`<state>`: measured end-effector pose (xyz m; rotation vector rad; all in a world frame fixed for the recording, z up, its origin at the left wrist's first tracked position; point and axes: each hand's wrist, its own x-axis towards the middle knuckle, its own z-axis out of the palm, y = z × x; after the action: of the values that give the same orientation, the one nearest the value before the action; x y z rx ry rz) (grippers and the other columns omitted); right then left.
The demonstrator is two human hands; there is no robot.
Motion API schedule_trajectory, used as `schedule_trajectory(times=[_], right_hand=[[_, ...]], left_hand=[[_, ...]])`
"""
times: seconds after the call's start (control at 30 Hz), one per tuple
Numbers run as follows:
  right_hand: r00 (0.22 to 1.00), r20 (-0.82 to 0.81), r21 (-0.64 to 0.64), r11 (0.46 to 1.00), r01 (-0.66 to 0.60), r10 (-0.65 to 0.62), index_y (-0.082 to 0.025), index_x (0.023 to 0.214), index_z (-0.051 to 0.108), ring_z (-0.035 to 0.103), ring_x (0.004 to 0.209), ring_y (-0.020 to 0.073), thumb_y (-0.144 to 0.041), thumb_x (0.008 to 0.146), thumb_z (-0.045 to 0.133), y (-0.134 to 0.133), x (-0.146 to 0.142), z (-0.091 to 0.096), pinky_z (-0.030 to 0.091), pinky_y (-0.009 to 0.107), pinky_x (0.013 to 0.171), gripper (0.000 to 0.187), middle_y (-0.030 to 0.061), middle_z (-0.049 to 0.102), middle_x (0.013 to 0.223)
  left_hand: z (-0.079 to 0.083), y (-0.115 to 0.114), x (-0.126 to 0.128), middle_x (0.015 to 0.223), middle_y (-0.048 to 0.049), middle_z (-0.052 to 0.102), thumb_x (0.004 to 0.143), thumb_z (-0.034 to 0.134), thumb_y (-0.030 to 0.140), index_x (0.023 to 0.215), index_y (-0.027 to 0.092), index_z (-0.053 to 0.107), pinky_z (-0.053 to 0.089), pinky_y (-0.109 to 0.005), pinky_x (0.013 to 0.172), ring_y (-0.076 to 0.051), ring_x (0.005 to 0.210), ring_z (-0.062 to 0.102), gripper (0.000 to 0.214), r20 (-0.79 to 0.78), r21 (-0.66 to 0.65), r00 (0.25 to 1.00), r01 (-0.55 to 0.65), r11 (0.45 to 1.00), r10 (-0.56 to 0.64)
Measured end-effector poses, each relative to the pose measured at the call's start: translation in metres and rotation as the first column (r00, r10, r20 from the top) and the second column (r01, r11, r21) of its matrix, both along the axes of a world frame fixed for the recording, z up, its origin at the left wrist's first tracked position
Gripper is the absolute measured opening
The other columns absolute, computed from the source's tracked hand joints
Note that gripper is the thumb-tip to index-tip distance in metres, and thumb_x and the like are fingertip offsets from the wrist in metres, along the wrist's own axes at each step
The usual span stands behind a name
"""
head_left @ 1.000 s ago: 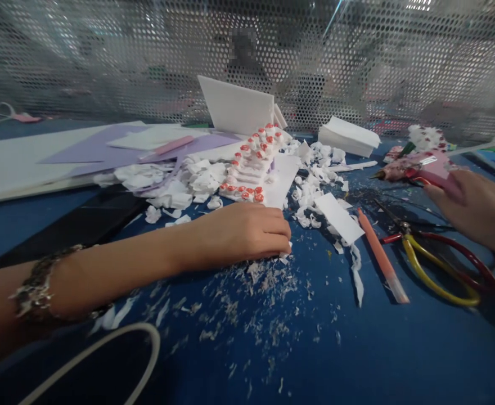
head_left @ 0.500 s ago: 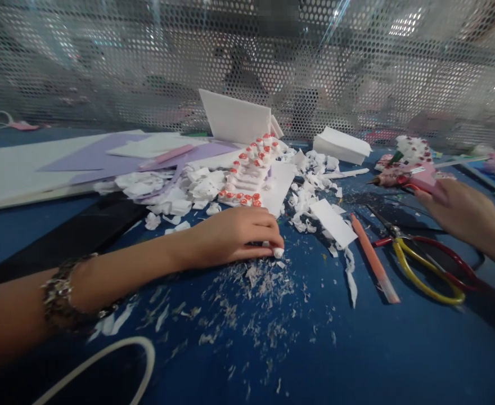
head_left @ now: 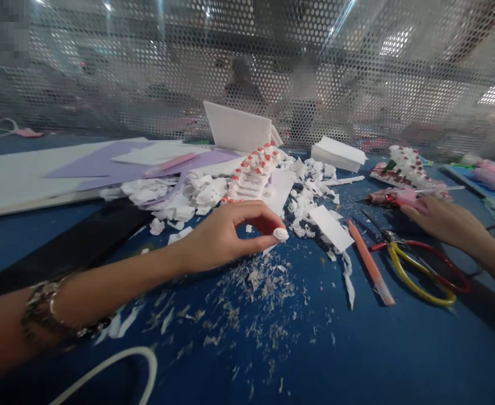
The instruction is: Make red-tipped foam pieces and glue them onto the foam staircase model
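Observation:
My left hand (head_left: 234, 230) pinches a small white rolled paper piece (head_left: 280, 234) between thumb and fingertip, just above the scraps on the blue tabletop. My right hand (head_left: 445, 222), at the far right, has its fingers closed around a pink hot glue gun (head_left: 408, 197), whose nozzle points left and whose handle is partly hidden by the hand. A white stepped piece with red-tipped bits (head_left: 253, 171) stands behind my left hand. Behind the glue gun is a white-and-pink decorated piece (head_left: 410, 163) with dark red dots.
Yellow-and-red-handled scissors (head_left: 420, 281) and an orange pen-like tool (head_left: 369, 261) lie right of centre. Crumpled white paper scraps (head_left: 207, 191) and purple sheets (head_left: 91, 160) cover the back left. A white cable (head_left: 146, 354) loops near the front. A perforated metal panel (head_left: 167, 73) closes the back.
My left hand has lifted a little and turned, so the white paper piece shows more clearly between its fingertips. My right hand and the glue gun have shifted left and down.

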<state>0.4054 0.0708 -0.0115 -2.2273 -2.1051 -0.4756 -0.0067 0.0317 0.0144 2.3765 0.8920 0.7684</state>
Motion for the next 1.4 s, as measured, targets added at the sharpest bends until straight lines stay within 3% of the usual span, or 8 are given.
schedule_trajectory(times=[0.17, 0.23, 0.3, 0.47, 0.53, 0.6, 0.87, 1.4], right_hand=[[0.999, 0.032, 0.276, 0.961, -0.035, 0.027, -0.013, 0.104, 0.053, 0.048, 0.106, 0.0304, -0.053, 0.080, 0.040, -0.012, -0.018, 0.013, 0.040, 0.041, 0.082, 0.048, 0.0175, 0.056, 0.105], [0.993, 0.028, 0.344, 0.931, -0.118, 0.116, -0.017, 0.100, 0.054, 0.051, 0.102, 0.0258, -0.049, 0.082, 0.040, -0.025, -0.042, 0.023, 0.041, 0.039, 0.085, 0.040, 0.0116, 0.058, 0.101], [0.939, -0.133, 0.363, 0.897, -0.253, 0.319, -0.021, 0.095, 0.055, 0.057, 0.081, 0.0217, -0.048, 0.083, 0.041, -0.042, -0.075, 0.032, 0.047, 0.038, 0.072, 0.032, 0.0061, 0.061, 0.089], [0.614, -0.605, 0.103, 0.815, -0.570, 0.506, -0.027, 0.095, 0.048, 0.060, 0.076, 0.0173, -0.048, 0.069, 0.062, -0.080, -0.155, 0.035, 0.051, 0.035, 0.068, 0.037, 0.0012, 0.063, 0.088], [0.431, -0.740, 0.134, 0.741, -0.658, 0.516, -0.026, 0.098, 0.044, 0.061, 0.081, 0.0160, -0.046, 0.066, 0.065, -0.085, -0.175, 0.031, 0.052, 0.031, 0.067, 0.043, 0.0019, 0.061, 0.094], [0.345, -0.797, 0.141, 0.708, -0.692, 0.496, -0.025, 0.096, 0.044, 0.061, 0.082, 0.0153, -0.043, 0.067, 0.065, -0.084, -0.187, 0.028, 0.053, 0.030, 0.068, 0.040, 0.0020, 0.061, 0.094], [0.246, -0.844, 0.200, 0.705, -0.680, 0.477, -0.020, 0.083, 0.051, 0.059, 0.071, 0.0082, -0.031, 0.079, 0.055, -0.074, -0.204, 0.022, 0.052, 0.022, 0.066, 0.013, -0.0005, 0.060, 0.080], [0.304, -0.662, 0.324, 0.627, -0.709, 0.685, -0.018, 0.077, 0.049, 0.053, 0.060, 0.0024, -0.016, 0.076, 0.054, -0.072, -0.205, 0.008, 0.043, 0.013, 0.058, 0.005, -0.0039, 0.055, 0.071]], left_hand=[[-0.001, -0.009, 0.003, 0.085, -0.0050, 0.064, 0.079, 0.056, 0.027, 0.088, 0.014, 0.058, 0.051, -0.018, 0.069, -0.011, 0.075, 0.061, 0.016, 0.154, -0.142, 0.988, 0.026, 0.990, -0.004], [-0.001, -0.012, 0.004, 0.084, -0.0047, 0.064, 0.078, 0.056, 0.024, 0.087, 0.015, 0.058, 0.051, -0.018, 0.068, -0.010, 0.074, 0.062, 0.013, 0.196, -0.178, 0.980, 0.060, 0.982, -0.024], [-0.002, -0.015, 0.006, 0.081, -0.0037, 0.064, 0.077, 0.056, 0.021, 0.085, 0.015, 0.057, 0.051, -0.017, 0.066, -0.010, 0.072, 0.061, 0.010, 0.238, -0.212, 0.970, 0.093, 0.973, -0.041], [-0.002, -0.019, 0.012, 0.077, -0.0018, 0.062, 0.073, 0.055, 0.013, 0.081, 0.015, 0.055, 0.050, -0.016, 0.067, -0.009, 0.071, 0.060, 0.008, 0.333, -0.260, 0.940, 0.164, 0.952, -0.071], [-0.004, -0.018, 0.014, 0.078, -0.0019, 0.062, 0.073, 0.056, 0.013, 0.081, 0.015, 0.055, 0.050, -0.018, 0.068, -0.009, 0.073, 0.059, 0.009, 0.350, -0.274, 0.933, 0.186, 0.944, -0.082], [-0.007, -0.018, 0.016, 0.079, -0.0015, 0.061, 0.073, 0.057, 0.016, 0.081, 0.015, 0.056, 0.049, -0.019, 0.070, -0.010, 0.075, 0.059, 0.008, 0.374, -0.302, 0.924, 0.200, 0.932, -0.077], [-0.018, -0.018, 0.016, 0.081, 0.0024, 0.061, 0.076, 0.059, 0.019, 0.085, 0.017, 0.055, 0.046, -0.018, 0.072, -0.008, 0.077, 0.058, 0.010, 0.464, -0.495, 0.886, 0.249, 0.832, 0.011], [-0.025, -0.018, 0.012, 0.084, 0.0018, 0.065, 0.076, 0.063, 0.023, 0.089, 0.018, 0.059, 0.048, -0.015, 0.072, -0.008, 0.078, 0.060, 0.015, 0.351, -0.446, 0.935, 0.121, 0.887, 0.050]])
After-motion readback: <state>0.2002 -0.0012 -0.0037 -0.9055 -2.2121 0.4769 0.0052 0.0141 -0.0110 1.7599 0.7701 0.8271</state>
